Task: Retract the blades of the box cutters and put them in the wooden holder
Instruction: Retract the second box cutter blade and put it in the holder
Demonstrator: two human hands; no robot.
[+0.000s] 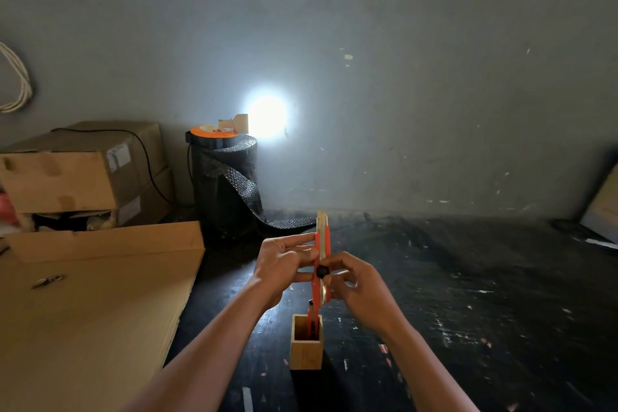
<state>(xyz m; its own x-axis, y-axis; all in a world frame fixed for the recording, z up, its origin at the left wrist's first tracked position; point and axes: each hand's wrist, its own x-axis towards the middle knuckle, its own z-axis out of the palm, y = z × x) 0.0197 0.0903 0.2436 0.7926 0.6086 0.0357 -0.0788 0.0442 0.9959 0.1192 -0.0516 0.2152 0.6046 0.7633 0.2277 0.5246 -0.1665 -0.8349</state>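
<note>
Left hand point(284, 261) pinched the orange box cutter point(321, 264) upright above the wooden holder point(306, 349), blade out. Right hand point(359, 281) closed on its black slider knob point(323, 271). Light, rigid, probably slick plastic; safest held by the body.

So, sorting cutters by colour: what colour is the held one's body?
Orange box cutter, black knob; head view.

Dark scuffed floor point(468, 294) with wooden holder point(306, 349), flat cardboard sheet point(83, 311), black bubble-wrap roll point(227, 184).

Head-worn view, forward-down, close over hands point(321, 273)
</note>
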